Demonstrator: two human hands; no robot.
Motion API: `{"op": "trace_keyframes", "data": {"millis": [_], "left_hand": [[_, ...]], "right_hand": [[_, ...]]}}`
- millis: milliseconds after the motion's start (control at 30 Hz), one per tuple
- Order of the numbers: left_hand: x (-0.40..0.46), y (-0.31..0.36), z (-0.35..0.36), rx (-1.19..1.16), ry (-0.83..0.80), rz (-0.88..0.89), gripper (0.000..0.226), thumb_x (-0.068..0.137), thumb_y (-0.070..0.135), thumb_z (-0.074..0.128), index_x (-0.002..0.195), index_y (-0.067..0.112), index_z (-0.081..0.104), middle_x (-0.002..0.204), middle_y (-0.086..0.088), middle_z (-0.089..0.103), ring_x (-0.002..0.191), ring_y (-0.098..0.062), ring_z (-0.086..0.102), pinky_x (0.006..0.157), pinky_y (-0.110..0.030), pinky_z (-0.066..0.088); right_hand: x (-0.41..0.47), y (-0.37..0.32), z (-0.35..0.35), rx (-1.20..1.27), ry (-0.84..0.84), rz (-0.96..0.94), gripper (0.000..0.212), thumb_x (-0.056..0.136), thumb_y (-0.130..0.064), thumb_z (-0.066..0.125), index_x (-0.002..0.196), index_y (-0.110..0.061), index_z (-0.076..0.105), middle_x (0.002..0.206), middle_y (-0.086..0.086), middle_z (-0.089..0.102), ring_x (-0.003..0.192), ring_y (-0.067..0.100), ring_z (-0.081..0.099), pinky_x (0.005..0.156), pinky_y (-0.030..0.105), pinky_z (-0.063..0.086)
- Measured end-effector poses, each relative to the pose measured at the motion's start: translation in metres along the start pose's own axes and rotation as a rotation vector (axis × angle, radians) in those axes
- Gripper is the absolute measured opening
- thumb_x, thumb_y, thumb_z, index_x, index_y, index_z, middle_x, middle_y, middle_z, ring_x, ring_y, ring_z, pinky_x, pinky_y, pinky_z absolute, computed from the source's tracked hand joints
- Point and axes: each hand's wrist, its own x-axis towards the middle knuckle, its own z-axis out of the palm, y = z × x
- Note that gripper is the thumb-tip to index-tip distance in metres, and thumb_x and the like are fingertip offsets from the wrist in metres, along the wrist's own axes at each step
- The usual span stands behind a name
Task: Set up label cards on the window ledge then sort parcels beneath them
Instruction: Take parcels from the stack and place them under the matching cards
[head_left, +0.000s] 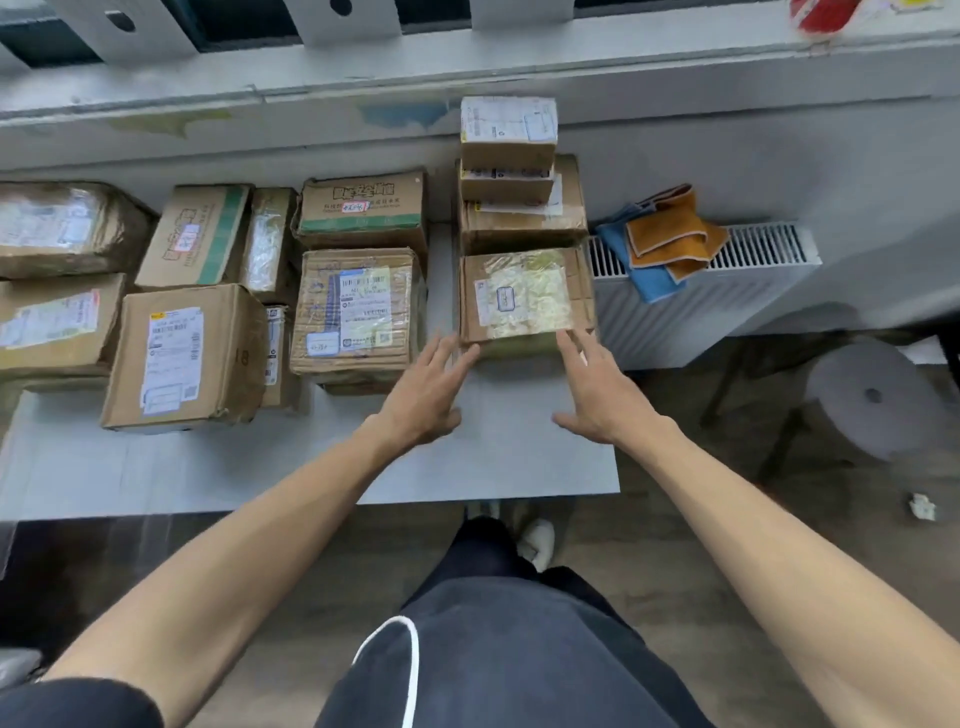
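- Parcels (358, 312) sit in rows on the table (493, 441), below the ledge (519, 57).
- Cards (343, 18) stand on the ledge.
- At the right end, a stack (514, 176) sits behind one parcel (524, 296).
- Cloths (670, 239) lie on the radiator (753, 254), right of the table.
- Stool (872, 395) stands in front of the radiator.

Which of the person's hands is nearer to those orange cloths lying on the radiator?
The right hand. It is at the near edge of a taped parcel, just left of the orange cloths; the left hand is farther left.
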Motion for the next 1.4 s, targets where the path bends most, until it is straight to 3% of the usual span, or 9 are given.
{"op": "trace_keyframes", "data": {"millis": [100,200,467,700,1100,1267,1400], "left_hand": [[-0.038,0.003,0.022,0.012,-0.010,0.003,0.084,0.085,0.021,0.065,0.157,0.015,0.022,0.161,-0.020,0.018,0.151,-0.038,0.010,0.119,-0.052,0.027],[-0.075,0.007,0.041,0.003,-0.030,0.001,0.081,0.084,0.020,0.066,0.156,0.015,0.027,0.160,-0.020,0.023,0.151,-0.037,0.013,0.118,-0.050,0.029],[-0.149,0.004,0.070,-0.083,0.009,-0.146,0.076,0.092,0.022,0.057,0.157,0.018,0.020,0.163,-0.015,0.018,0.152,-0.032,0.006,0.122,-0.039,0.012],[-0.207,-0.022,0.080,-0.113,0.029,-0.247,0.074,0.095,0.025,0.053,0.158,0.020,0.014,0.164,-0.014,0.013,0.152,-0.031,0.005,0.123,-0.040,0.016],[-0.444,-0.125,0.132,-0.207,0.137,-0.499,0.078,0.092,0.026,0.057,0.158,0.021,0.016,0.162,-0.013,0.020,0.152,-0.027,0.009,0.114,-0.041,0.034],[-0.556,-0.168,0.154,-0.247,0.202,-0.702,0.078,0.093,0.026,0.057,0.158,0.022,0.015,0.162,-0.012,0.021,0.152,-0.026,0.009,0.117,-0.038,0.032],[-0.624,-0.190,0.169,-0.290,0.264,-0.862,0.077,0.094,0.026,0.057,0.159,0.022,0.015,0.161,-0.011,0.021,0.152,-0.025,0.008,0.116,-0.034,0.029]], "right_hand": [[-0.022,-0.006,0.028,0.060,-0.011,-0.011,0.105,0.090,-0.031,0.073,0.160,-0.015,-0.004,0.167,0.009,-0.011,0.154,0.031,0.007,0.116,0.041,0.035],[-0.045,-0.017,0.060,0.090,-0.056,-0.055,0.102,0.089,-0.027,0.072,0.160,-0.017,-0.001,0.166,0.008,-0.010,0.152,0.032,0.011,0.110,0.042,0.042],[-0.068,-0.067,0.095,0.013,-0.143,-0.199,0.097,0.090,-0.023,0.070,0.159,-0.019,0.003,0.167,0.008,-0.009,0.150,0.033,0.017,0.107,0.039,0.044],[-0.078,-0.131,0.112,-0.072,-0.166,-0.262,0.096,0.089,-0.022,0.072,0.160,-0.022,0.006,0.168,0.006,-0.008,0.151,0.031,0.019,0.110,0.041,0.042],[-0.130,-0.347,0.210,-0.280,-0.216,-0.487,0.102,0.088,-0.025,0.073,0.161,-0.018,0.002,0.167,0.012,-0.012,0.152,0.031,0.014,0.109,0.037,0.044],[-0.153,-0.465,0.248,-0.332,-0.227,-0.699,0.100,0.089,-0.025,0.072,0.160,-0.017,0.003,0.167,0.013,-0.009,0.152,0.033,0.013,0.111,0.042,0.043],[-0.167,-0.540,0.267,-0.326,-0.257,-0.850,0.099,0.089,-0.025,0.071,0.161,-0.019,0.003,0.167,0.009,-0.009,0.152,0.029,0.015,0.110,0.037,0.043]]}}
